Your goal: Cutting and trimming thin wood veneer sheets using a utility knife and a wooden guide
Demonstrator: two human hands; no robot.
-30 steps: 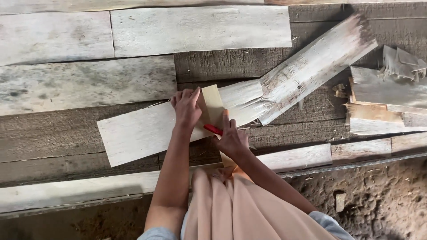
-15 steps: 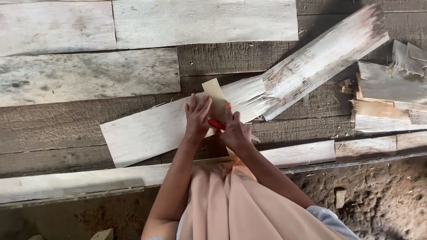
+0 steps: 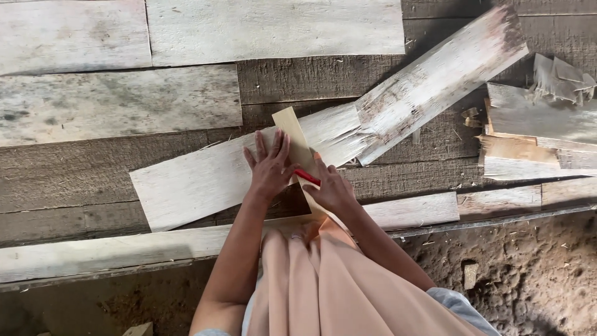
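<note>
While the left hand [image 3: 268, 169] lies flat with fingers spread, it presses on a narrow strip [image 3: 292, 134] laid across a pale board [image 3: 199, 183]. Just right of those fingers, the right hand [image 3: 333, 190] is curled around a red pencil [image 3: 307, 177], whose tip meets the strip's edge. The strip runs from beyond the left fingertips back under both hands toward the body. A second whitish board [image 3: 435, 78] slants away past the right fingers, on grey planks [image 3: 112, 106].
</note>
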